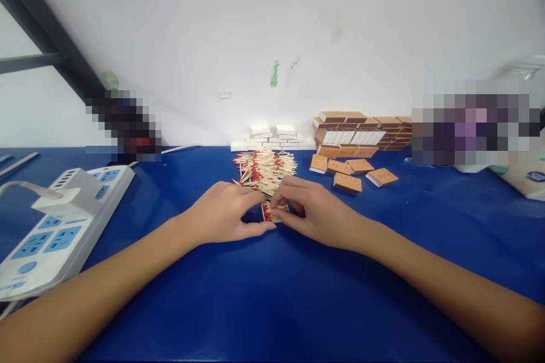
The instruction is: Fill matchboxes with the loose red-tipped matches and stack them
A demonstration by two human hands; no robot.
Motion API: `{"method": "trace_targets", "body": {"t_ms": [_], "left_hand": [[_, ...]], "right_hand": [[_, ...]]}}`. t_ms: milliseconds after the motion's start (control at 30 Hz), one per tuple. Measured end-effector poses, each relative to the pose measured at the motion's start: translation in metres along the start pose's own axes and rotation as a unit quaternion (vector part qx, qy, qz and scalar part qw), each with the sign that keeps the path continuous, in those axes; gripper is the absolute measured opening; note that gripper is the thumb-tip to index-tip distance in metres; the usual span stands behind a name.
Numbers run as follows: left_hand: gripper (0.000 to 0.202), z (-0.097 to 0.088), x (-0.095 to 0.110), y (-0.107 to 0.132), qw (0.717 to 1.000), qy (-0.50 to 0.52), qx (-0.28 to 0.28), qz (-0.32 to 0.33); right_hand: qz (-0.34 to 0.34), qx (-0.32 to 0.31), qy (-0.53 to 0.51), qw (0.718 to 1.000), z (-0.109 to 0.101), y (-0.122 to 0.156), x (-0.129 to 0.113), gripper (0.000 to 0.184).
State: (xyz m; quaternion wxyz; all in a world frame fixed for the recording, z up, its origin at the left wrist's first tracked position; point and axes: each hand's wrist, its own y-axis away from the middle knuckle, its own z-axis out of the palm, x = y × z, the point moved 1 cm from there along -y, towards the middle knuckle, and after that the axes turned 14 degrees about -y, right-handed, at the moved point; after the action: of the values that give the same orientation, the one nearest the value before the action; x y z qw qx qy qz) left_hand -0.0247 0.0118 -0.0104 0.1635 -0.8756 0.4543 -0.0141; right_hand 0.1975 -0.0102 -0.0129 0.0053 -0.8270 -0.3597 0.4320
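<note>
Bracing likely light, crushable tray point(263, 213), left hand point(223, 210) gripped edges, probably safest; right hand point(314, 204) touched matches point(268, 214), grip unclear.

matches point(264, 167): bare wood; matchboxes point(347, 182): matt card; tabletop point(272, 306): smooth, glossy; power strip point(85, 229): smooth plastic

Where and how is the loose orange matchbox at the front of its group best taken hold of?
Likely by its two short ends, pinched by the right hand from above and the near side. The loose orange matchbox lies flat; its short ends stand apart from neighbours, while other boxes sit close behind its far long edge.
</note>
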Motion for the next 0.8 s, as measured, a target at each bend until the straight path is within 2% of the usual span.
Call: {"method": "trace_targets", "body": {"t_ms": [133,433,667,800], "left_hand": [[0.034,0.0,0.001,0.0,1.0,0.0,-0.008,-0.005],[0.035,0.002,0.0,0.0,1.0,0.004,-0.003,0.003],[0.034,0.001,0.0,-0.001,1.0,0.009,-0.011,0.001],[0.033,0.001,0.0,0.0,1.0,0.005,-0.011,0.004]], "right_hand": [[0.01,-0.001,-0.017,1.0,0.003,-0.001,0.0,0.008],[0.037,0.019,-0.018,0.999,0.007,-0.002,-0.001,0.004],[0.007,0.014,0.003,1.0,0.007,0.0,0.0,0.009],[0.047,0.042,-0.026,0.998,0.013,0.0,0.002,0.003]]}}
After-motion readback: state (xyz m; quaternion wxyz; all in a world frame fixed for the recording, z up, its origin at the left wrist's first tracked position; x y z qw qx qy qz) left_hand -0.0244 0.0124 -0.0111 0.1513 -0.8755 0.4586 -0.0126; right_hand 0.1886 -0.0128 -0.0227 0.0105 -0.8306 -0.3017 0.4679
